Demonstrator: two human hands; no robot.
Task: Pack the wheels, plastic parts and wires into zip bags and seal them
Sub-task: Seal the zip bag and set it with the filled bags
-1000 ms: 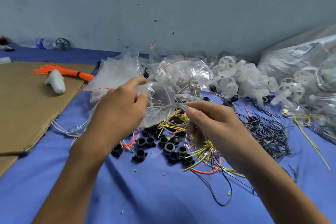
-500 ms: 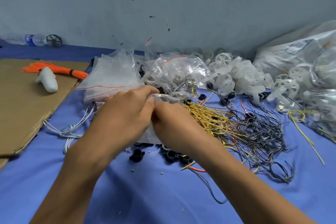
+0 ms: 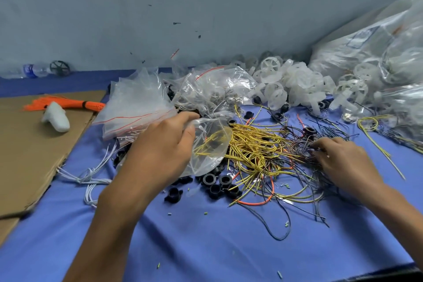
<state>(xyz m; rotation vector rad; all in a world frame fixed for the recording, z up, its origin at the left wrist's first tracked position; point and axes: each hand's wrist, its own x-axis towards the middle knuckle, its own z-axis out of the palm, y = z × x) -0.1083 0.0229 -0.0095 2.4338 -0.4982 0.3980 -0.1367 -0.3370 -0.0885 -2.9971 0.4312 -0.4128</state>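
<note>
My left hand (image 3: 162,149) grips a clear zip bag (image 3: 211,144) by its rim, and yellow wires show through the bag. A heap of yellow wires (image 3: 254,146) lies just right of it on the blue cloth. My right hand (image 3: 341,160) reaches into the tangle of dark thin wires (image 3: 299,146), its fingertips pinching strands. Black plastic rings (image 3: 217,184) lie below the bag. White plastic wheels (image 3: 288,84) are piled at the back.
Empty zip bags (image 3: 135,105) are stacked at the back left, with filled bags (image 3: 215,89) beside them. Large plastic sacks (image 3: 377,48) fill the right. Cardboard (image 3: 29,144) with an orange wire bundle (image 3: 68,104) lies on the left. White wires (image 3: 91,176) trail by its edge.
My hands have parted: the right one left the bag and moved right into the dark wires. The left one keeps hold of the bag.
</note>
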